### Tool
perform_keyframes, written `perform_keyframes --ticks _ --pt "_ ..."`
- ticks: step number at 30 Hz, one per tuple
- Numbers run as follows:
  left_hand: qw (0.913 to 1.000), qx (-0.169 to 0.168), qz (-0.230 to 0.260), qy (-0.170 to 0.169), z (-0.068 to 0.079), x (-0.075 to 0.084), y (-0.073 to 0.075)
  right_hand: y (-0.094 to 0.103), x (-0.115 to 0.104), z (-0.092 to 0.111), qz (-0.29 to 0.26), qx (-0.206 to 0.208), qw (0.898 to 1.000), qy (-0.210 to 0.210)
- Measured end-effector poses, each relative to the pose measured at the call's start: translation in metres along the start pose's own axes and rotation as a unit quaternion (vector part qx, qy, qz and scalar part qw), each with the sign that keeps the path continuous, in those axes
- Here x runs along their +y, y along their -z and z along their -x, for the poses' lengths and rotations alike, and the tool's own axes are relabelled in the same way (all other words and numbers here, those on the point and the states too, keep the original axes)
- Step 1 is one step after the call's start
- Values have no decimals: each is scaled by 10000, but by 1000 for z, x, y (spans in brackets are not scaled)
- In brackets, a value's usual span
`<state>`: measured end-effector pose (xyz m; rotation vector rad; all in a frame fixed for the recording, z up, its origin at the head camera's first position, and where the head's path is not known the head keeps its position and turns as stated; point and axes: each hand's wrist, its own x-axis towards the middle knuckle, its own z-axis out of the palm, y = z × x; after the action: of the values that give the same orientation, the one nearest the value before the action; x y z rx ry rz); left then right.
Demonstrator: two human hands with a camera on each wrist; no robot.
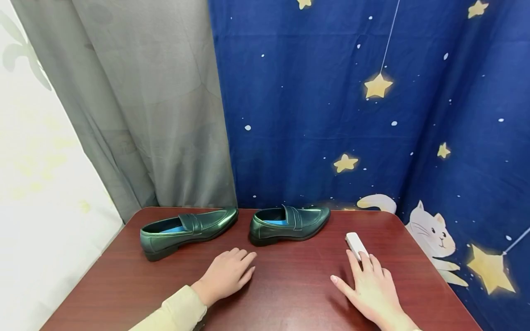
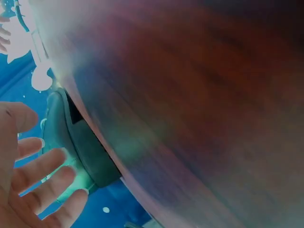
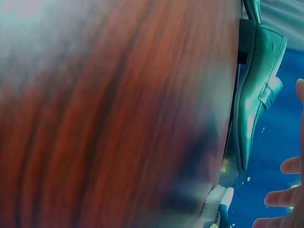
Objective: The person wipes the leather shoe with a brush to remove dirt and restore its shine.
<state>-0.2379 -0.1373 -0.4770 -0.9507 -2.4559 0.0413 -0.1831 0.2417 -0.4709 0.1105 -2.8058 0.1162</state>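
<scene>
Two dark green loafers with blue insoles lie on their soles along the table's far side, toes toward the right: a left loafer (image 1: 188, 231) and a right loafer (image 1: 290, 224). My left hand (image 1: 227, 275) hovers over the table in front of them with relaxed, spread fingers and nothing in it; the left wrist view shows its fingers (image 2: 45, 173) overlapping a loafer's heel (image 2: 90, 156). A small white brush (image 1: 357, 246) with pale bristles (image 3: 214, 202) rests right of the loafers. My right hand (image 1: 371, 287) reaches over its near end, fingers extended and thumb apart.
The brown wooden table (image 1: 285, 289) has rounded far corners. A grey curtain (image 1: 165, 115) and a blue curtain (image 1: 298, 115) with stars and a white cat hang right behind its far edge. A bright, pale patterned surface (image 1: 41, 184) stands at the left.
</scene>
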Motion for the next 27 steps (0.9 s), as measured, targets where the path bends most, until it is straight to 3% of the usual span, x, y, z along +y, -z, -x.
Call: perform_keyframes --ticks 9,17,27 --pt "9998 65 -64 174 -7 -11 -7 -4 13 -2 -170 -127 9990 -381" --pt "9992 28 5 401 -18 -21 -13 -8 25 -7 -177 -24 9987 -487" --pt "9989 179 -11 428 -28 -30 -23 -12 34 -13 -231 -129 9978 -608"
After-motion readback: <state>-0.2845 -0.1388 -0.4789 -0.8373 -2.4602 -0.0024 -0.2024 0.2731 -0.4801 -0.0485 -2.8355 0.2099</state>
